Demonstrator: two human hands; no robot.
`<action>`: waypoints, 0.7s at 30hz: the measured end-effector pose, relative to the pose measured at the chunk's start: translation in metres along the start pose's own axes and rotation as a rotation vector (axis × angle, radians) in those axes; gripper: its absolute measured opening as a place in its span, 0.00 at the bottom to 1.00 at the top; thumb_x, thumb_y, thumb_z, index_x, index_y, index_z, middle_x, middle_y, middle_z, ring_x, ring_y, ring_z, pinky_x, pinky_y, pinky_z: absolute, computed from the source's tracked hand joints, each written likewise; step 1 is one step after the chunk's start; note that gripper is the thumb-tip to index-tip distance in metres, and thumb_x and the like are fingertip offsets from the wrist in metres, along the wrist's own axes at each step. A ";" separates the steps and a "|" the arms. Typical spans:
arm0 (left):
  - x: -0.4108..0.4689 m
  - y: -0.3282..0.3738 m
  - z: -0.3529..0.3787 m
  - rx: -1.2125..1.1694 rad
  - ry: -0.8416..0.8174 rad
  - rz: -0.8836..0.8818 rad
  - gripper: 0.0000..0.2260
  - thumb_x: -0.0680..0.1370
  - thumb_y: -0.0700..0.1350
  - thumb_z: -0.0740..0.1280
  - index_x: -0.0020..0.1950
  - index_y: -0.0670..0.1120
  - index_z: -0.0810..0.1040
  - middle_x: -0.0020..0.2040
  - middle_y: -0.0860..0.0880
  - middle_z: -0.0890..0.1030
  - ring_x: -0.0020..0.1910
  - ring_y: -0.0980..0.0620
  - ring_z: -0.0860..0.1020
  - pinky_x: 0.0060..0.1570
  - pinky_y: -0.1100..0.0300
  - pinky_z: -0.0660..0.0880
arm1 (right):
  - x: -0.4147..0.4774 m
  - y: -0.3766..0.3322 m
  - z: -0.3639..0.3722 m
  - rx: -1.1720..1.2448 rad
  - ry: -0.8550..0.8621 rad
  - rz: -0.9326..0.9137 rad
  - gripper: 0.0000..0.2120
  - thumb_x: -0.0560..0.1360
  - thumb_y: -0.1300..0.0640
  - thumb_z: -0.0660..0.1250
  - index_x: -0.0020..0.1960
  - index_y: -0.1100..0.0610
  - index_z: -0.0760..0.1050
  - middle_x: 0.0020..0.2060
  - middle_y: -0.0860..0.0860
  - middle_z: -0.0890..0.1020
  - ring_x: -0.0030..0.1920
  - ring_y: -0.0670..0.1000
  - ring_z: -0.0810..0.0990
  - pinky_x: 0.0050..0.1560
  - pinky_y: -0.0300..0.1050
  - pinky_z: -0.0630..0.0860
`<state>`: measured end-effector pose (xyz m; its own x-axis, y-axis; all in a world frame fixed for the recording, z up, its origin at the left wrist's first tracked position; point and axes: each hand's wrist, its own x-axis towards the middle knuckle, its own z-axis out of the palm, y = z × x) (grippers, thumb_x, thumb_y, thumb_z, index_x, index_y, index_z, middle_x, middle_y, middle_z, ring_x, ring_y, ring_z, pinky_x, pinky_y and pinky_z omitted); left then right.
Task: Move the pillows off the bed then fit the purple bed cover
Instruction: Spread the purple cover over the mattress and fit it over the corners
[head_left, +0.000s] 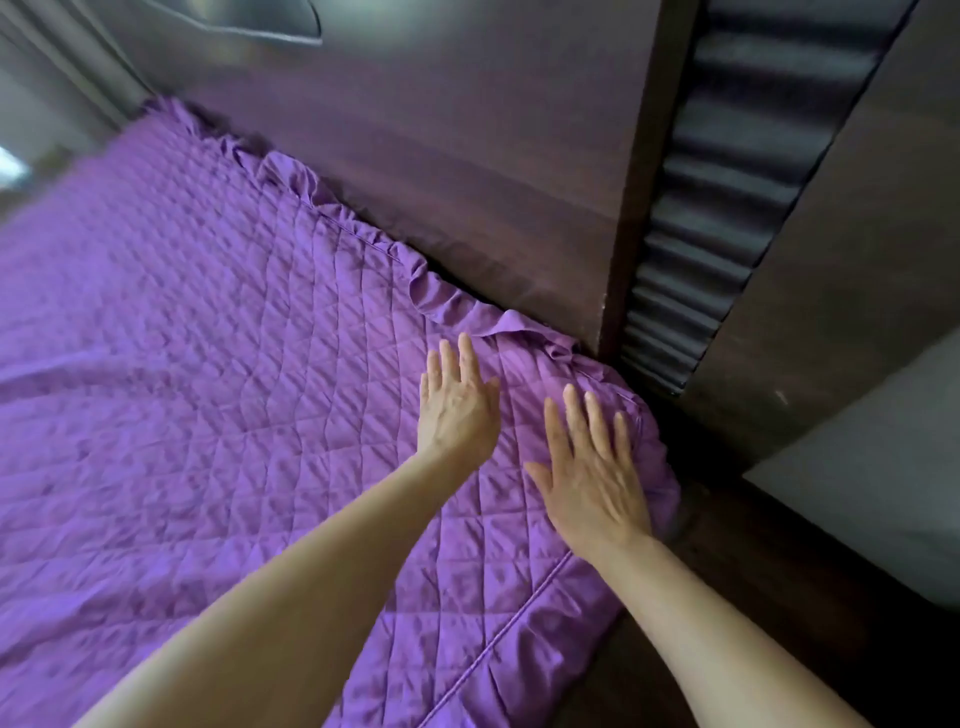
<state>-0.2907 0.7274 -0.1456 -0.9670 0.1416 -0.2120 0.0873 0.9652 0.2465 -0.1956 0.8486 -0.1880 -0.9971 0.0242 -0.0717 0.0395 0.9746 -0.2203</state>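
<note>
Two bare forearms come in from the bottom edge. The left forearm (291, 597) crosses over the purple quilted bed cover with a ruffled border (208, 364), and the right forearm (722, 629) passes above the dark wooden surface (769, 582) beside the bed. The cover lies spread flat over the bed, its diamond stitching filling the left and middle of the view. A piped seam runs along its near right edge, and the ruffle hangs down past it. The right hand (592, 483) lies palm down on the cover just inside the corner, fingers straight and a little spread, thumb out to the left, fingertips near the corner seam. The left hand (457, 410) lies palm down on the cover just beyond it and to the left, fingers straight and close together, their tips near the ruffle at the top edge. The two hands are near one another but apart, both flat on the cloth. Beyond the fingertips the ruffle bunches against the dark brown wooden headboard (467, 156) and follows it away to the upper left. Right of the headboard stands a black ribbed padded panel (727, 197), and lower right lies a flat grey surface (878, 457) whose nature cannot be told. The far left of the cover is blurred
</note>
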 end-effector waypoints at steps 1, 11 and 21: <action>0.014 0.001 -0.002 -0.038 0.004 -0.058 0.28 0.82 0.49 0.50 0.76 0.41 0.41 0.77 0.41 0.45 0.76 0.42 0.42 0.75 0.50 0.44 | 0.000 0.000 0.005 -0.004 -0.020 0.009 0.31 0.76 0.43 0.50 0.72 0.62 0.63 0.72 0.62 0.64 0.72 0.62 0.63 0.70 0.64 0.59; 0.092 0.018 0.013 -0.272 0.048 -0.215 0.26 0.82 0.50 0.49 0.76 0.39 0.47 0.77 0.39 0.48 0.76 0.42 0.46 0.74 0.48 0.46 | 0.000 0.005 0.028 -0.039 0.045 -0.003 0.32 0.80 0.42 0.42 0.70 0.63 0.67 0.71 0.62 0.66 0.70 0.61 0.67 0.68 0.63 0.60; 0.085 0.003 0.018 -0.303 0.156 -0.188 0.23 0.82 0.47 0.49 0.76 0.42 0.51 0.76 0.35 0.47 0.75 0.37 0.46 0.74 0.48 0.45 | 0.006 0.001 0.017 -0.092 0.055 -0.019 0.33 0.80 0.41 0.43 0.72 0.64 0.63 0.72 0.61 0.64 0.72 0.60 0.64 0.69 0.64 0.59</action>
<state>-0.3687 0.7465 -0.1797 -0.9862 -0.0890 -0.1393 -0.1469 0.8589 0.4906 -0.2003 0.8459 -0.2056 -0.9998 0.0151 -0.0143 0.0168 0.9913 -0.1304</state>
